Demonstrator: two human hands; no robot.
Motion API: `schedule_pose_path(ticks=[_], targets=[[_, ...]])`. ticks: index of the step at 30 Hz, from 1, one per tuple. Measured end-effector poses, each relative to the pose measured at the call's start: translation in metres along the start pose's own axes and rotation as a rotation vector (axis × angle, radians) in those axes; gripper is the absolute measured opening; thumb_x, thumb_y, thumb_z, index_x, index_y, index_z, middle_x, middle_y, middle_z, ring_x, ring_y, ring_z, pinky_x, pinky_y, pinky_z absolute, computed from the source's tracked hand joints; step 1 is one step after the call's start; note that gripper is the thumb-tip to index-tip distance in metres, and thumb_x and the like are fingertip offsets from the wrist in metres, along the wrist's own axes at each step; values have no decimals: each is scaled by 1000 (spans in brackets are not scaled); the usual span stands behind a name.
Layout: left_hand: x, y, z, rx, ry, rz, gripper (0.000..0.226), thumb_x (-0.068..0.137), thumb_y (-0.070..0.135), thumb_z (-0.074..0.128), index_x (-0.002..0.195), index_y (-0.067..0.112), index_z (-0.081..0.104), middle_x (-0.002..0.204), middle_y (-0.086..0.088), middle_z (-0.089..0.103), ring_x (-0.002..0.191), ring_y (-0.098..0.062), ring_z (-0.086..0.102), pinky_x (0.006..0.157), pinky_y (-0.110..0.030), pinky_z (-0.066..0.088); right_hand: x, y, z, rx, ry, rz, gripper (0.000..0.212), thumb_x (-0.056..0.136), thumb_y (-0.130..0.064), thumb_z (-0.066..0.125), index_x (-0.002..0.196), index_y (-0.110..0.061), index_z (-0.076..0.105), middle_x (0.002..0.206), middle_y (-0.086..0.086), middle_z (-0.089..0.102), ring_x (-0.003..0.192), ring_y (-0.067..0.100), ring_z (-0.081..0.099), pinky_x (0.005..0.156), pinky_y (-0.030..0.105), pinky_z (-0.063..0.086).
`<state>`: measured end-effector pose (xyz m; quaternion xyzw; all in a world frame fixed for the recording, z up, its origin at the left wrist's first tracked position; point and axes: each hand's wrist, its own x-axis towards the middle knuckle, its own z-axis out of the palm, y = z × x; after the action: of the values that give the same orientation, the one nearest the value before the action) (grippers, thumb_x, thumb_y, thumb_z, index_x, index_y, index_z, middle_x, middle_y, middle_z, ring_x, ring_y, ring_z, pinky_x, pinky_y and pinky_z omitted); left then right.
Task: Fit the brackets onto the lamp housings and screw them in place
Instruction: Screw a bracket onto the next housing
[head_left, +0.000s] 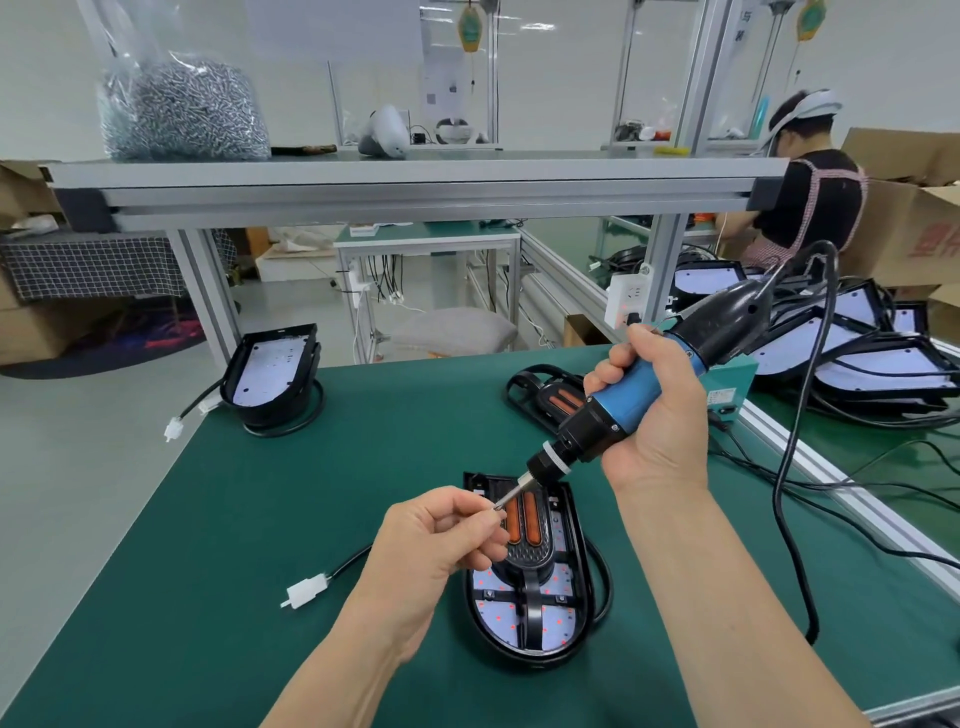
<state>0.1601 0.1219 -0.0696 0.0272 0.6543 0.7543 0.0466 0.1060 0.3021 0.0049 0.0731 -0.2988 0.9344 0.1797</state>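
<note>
A black lamp housing (574, 618) lies on the green table in front of me, its white LED board facing up. A black bracket with two orange strips (527, 545) sits on it. My right hand (654, 415) grips a blue and black electric screwdriver (623, 400), tilted down to the left above the housing. My left hand (436, 540) pinches a small screw (500, 505) against the driver's bit tip. The housing's cable ends in a white connector (306, 592) on the table to the left.
Another lamp housing (270, 374) stands at the table's far left, and a second bracket (545, 395) lies behind the driver. The driver's black cord (789, 519) loops down at right. A stack of housings (857, 358) fills the right bench. A bag of screws (182, 111) sits on the shelf. A person works at back right.
</note>
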Motion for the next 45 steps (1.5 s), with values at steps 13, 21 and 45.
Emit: schedule_pose_path(ticks=[13, 21, 45], targets=[[0, -13, 11, 245, 187, 237, 29, 87, -4, 69, 76, 22, 75, 69, -6, 72, 66, -18, 71, 66, -23, 57, 3, 5, 6, -100, 242, -41, 15, 90, -2, 66, 83, -12, 56, 60, 1, 57, 48, 12, 52, 49, 23, 46], [8, -19, 8, 233, 237, 287, 28, 86, 0, 72, 82, 27, 77, 76, 0, 75, 72, -15, 72, 69, -17, 55, 13, 10, 5, -76, 273, -18, 11, 91, -3, 64, 88, -11, 57, 59, -1, 57, 47, 10, 52, 50, 23, 47], [60, -48, 8, 216, 28, -371, 26, 83, 31, 80, 98, 10, 77, 94, -1, 79, 91, -18, 75, 94, -34, 55, 52, 67, 12, -438, 40, -94, 16, 74, -6, 71, 81, -9, 57, 57, 1, 58, 48, 18, 52, 51, 28, 49]])
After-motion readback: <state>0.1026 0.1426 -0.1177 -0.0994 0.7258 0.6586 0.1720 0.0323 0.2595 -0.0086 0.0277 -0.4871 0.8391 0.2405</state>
